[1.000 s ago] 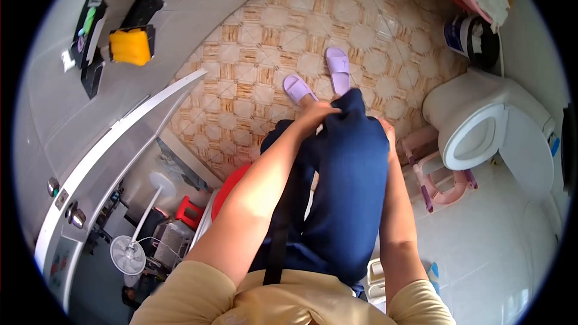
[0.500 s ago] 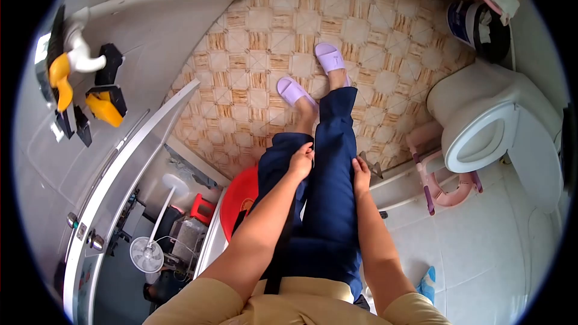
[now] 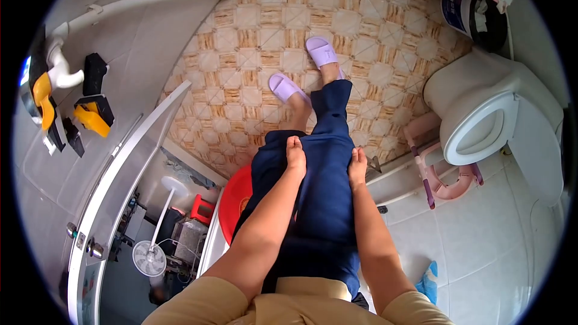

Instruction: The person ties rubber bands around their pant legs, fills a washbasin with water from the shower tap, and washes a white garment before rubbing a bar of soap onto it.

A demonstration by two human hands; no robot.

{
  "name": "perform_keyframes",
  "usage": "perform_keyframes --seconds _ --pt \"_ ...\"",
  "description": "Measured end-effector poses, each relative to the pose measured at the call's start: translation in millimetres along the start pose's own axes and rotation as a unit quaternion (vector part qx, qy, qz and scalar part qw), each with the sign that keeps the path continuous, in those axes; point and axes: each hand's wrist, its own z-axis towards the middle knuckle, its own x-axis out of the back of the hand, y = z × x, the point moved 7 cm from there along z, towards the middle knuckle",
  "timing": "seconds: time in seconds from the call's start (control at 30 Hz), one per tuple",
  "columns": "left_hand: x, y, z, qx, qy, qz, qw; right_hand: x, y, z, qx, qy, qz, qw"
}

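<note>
Dark navy trousers (image 3: pixel 325 204) cover my legs, with bare shins showing below the hems. My left hand (image 3: pixel 295 155) is closed on the cloth at the inner side of my left knee, its fingers pressed together. On the outer side of the right leg, my right hand (image 3: pixel 357 167) grips the trouser cloth; part of its fingers is hidden against the fabric. Both feet are in lilac slippers, the left slipper (image 3: pixel 289 88) a little nearer than the right slipper (image 3: pixel 321 52). A round red plastic thing (image 3: pixel 236 195) shows beside my left leg.
A white toilet (image 3: pixel 475 138) with its lid raised is at the right, beside a pink seat frame (image 3: pixel 448 186). Behind it stands a dark bucket (image 3: pixel 472 18). At the left are an open door (image 3: pixel 129 174) and a white fan (image 3: pixel 149 258). A blue cloth-like item (image 3: pixel 427 283) lies lower right.
My left hand has shifted from the inside of the leg up onto the cloth near the knee. My right hand stays at the right leg's outer side. The view has shifted slightly.
</note>
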Motion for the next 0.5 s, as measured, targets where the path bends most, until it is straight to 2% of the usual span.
perform_keyframes --seconds 0.07,0.1,0.2,0.27,0.43,0.5 --pt "1.5 11.0 0.0 -0.139 -0.142 0.183 0.963 -0.1 -12.1 -16.4 -0.002 -0.1 0.002 0.995" --pt "3.6 16.5 -5.6 -0.168 -0.189 0.244 0.936 5.0 -14.7 -24.0 -0.014 -0.124 0.011 0.992" --pt "18.7 9.8 -16.8 -0.195 -0.237 0.275 0.911 18.4 -54.0 -56.1 -0.045 -0.164 0.021 0.985" --pt "31.1 11.5 -38.5 -0.215 -0.255 0.303 0.893 31.4 -49.8 -71.2 -0.051 -0.178 0.051 0.981" --pt "59.9 28.0 -96.4 -0.19 -0.288 0.328 0.88 60.6 -44.3 -116.1 -0.078 -0.204 0.05 0.975" --pt "69.2 27.0 -113.5 -0.212 -0.292 0.32 0.876 63.3 -52.6 -133.4 -0.057 -0.202 0.028 0.977"
